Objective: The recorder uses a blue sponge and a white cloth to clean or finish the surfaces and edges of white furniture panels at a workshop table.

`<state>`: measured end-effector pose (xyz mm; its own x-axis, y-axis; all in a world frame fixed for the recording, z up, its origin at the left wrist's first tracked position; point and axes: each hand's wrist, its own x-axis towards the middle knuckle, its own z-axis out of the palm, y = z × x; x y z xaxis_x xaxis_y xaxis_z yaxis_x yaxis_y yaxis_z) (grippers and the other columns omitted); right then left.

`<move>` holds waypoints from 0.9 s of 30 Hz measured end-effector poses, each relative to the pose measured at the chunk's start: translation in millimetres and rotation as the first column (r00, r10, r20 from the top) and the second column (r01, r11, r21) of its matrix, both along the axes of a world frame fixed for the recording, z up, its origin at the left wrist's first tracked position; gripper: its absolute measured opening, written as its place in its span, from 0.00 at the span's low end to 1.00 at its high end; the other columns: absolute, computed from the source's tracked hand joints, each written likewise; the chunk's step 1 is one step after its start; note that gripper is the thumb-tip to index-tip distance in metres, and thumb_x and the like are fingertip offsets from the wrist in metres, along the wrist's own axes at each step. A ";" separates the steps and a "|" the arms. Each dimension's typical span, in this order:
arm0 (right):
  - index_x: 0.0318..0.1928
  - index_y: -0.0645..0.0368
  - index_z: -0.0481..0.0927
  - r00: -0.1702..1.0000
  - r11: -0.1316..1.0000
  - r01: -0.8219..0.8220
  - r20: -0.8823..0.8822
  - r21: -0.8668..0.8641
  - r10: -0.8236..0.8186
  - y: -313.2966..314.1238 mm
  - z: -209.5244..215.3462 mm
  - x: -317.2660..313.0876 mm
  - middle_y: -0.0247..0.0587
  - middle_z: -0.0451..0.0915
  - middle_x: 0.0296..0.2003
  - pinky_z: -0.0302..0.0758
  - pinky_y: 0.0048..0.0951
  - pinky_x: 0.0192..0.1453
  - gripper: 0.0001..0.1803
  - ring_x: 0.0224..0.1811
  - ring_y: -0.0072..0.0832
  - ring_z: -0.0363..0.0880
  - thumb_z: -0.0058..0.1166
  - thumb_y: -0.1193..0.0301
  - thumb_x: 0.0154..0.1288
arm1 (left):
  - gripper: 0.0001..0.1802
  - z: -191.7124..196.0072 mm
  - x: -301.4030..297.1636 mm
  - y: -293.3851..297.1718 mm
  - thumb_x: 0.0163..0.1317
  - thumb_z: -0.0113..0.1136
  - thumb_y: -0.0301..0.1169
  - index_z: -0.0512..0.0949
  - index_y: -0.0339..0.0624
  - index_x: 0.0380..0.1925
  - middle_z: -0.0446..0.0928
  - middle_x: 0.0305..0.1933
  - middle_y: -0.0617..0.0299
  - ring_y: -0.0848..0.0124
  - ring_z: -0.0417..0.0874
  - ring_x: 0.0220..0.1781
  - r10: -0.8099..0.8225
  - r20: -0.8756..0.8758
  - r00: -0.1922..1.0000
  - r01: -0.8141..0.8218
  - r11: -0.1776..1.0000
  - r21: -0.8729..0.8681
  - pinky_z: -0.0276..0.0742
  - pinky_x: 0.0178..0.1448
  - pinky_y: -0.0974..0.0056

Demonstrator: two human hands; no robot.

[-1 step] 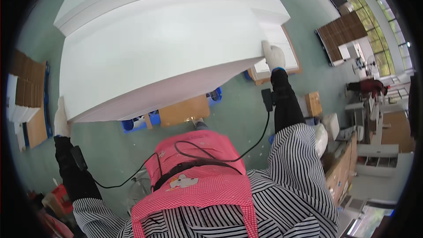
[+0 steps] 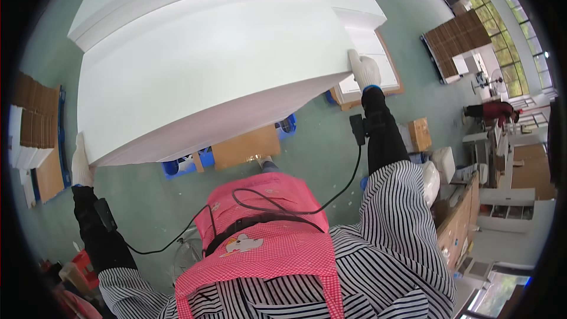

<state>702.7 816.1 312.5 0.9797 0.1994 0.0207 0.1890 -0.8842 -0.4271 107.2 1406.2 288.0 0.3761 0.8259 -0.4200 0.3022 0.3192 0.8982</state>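
Note:
A tall stack of large white sheets or boards [image 2: 212,59] stands in front of me, its layered near side facing me. My left hand [image 2: 81,164], in a pale knitted glove, is closed at the near left corner of the top sheet. At the near right corner, my right hand [image 2: 367,73], gloved the same way, grips the edge with its thumb lying along the corner. The other fingers of both hands are mostly hidden. Beneath the stack, a blue pallet [image 2: 288,125] and a brown cardboard sheet [image 2: 247,147] stick out.
White panels lie on a low pallet [image 2: 349,95] right of the stack. Cardboard stacks stand at far right [image 2: 458,44] and left [image 2: 36,121]. A carton [image 2: 420,134] sits near my right arm. A person [image 2: 496,111] bends at a bench farther right. Black cables cross my pink apron [image 2: 260,242].
The near right corner and my right hand sit slightly farther up and left in the picture. Both hands stay at the same corners.

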 end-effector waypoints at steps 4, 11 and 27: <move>0.42 0.74 0.87 0.999 0.999 -0.034 -0.035 0.020 0.034 -4.8 2.4 0.5 0.76 0.82 0.41 0.73 0.54 0.63 0.44 0.54 0.66 0.81 0.42 0.37 0.69 | 0.39 8.4 11.3 -12.5 0.75 0.54 0.62 0.74 0.39 0.69 0.79 0.65 0.61 0.69 0.80 0.63 0.013 -0.006 1.000 -0.013 0.999 0.032 0.76 0.63 0.64; 0.41 0.69 0.86 0.942 0.941 -0.326 -0.114 -0.085 0.316 -22.1 42.7 7.0 0.56 0.86 0.33 0.81 0.44 0.47 0.39 0.37 0.44 0.88 0.46 0.39 0.72 | 0.35 10.4 -7.3 -4.6 0.73 0.61 0.58 0.75 0.45 0.68 0.81 0.63 0.63 0.70 0.83 0.61 0.088 -0.071 0.994 -0.086 0.996 0.037 0.82 0.58 0.63; 0.52 0.51 0.86 0.900 0.479 0.300 0.411 -0.825 0.144 -153.3 181.2 41.0 0.50 0.83 0.56 0.76 0.55 0.63 0.24 0.61 0.51 0.80 0.52 0.47 0.71 | 0.34 64.6 197.5 -411.4 0.70 0.59 0.47 0.61 0.33 0.63 0.83 0.52 0.40 0.46 0.90 0.44 -0.827 -0.549 -0.120 0.980 -0.187 0.068 0.84 0.41 0.42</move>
<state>743.7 662.8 493.7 0.9354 0.2542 0.2457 0.0397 -0.7660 0.6416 304.6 994.8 352.5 0.8311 -0.2426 -0.5004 0.1343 -0.7857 0.6038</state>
